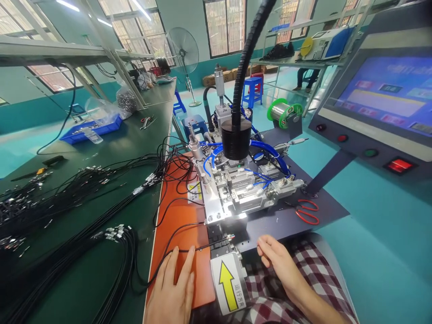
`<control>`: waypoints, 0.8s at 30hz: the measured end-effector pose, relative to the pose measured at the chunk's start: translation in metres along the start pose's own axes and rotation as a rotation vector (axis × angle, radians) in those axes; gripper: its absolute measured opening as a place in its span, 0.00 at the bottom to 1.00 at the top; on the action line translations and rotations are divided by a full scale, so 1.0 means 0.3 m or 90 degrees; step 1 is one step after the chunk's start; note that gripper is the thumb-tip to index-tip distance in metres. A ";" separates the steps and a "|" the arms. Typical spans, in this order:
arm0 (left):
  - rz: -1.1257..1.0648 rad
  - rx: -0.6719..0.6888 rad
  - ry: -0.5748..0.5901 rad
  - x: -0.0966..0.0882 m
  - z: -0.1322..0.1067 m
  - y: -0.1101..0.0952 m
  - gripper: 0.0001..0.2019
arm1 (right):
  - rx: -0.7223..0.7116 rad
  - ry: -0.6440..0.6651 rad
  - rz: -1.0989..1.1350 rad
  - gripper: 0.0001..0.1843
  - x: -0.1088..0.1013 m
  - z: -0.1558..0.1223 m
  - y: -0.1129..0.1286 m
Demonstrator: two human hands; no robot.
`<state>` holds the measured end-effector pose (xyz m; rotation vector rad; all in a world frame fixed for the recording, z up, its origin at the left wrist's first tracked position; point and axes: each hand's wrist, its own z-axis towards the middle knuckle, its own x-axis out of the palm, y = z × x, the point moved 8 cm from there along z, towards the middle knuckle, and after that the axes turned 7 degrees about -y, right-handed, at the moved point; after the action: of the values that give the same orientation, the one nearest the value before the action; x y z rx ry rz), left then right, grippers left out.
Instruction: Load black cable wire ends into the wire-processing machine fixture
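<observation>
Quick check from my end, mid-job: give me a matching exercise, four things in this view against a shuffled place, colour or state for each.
Things
1. Left hand
2. Right hand
3. Scissors
4. Arrow

Place, colour or state
A. Yellow, on a white label
B. Over the orange mat, fingers at a black cable
C. Red-handled, lying on the dark plate
D. Fingers bent, nothing visibly held

Pairs: 1-B, 2-D, 3-C, 4-A

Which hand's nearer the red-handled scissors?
Right. The right hand is below and left of the red-handled scissors in view; the left hand is farther left, over the orange board.
</observation>
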<state>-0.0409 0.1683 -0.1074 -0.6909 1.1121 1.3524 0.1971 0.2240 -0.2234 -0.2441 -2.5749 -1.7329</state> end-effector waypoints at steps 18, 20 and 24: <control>-0.079 -0.078 0.066 0.026 0.005 0.025 0.26 | 0.068 0.000 -0.029 0.23 -0.048 -0.052 -0.019; -0.135 -0.085 0.045 0.041 0.056 0.038 0.25 | 0.067 -0.008 -0.030 0.22 -0.052 -0.053 -0.024; -0.273 -0.078 -0.023 0.090 0.206 0.050 0.23 | 0.061 -0.020 -0.035 0.21 -0.073 -0.053 -0.059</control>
<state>-0.0456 0.2373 -0.1060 -0.9316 0.7990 1.0639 0.2151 0.2004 -0.2362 -0.2003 -2.7030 -1.6284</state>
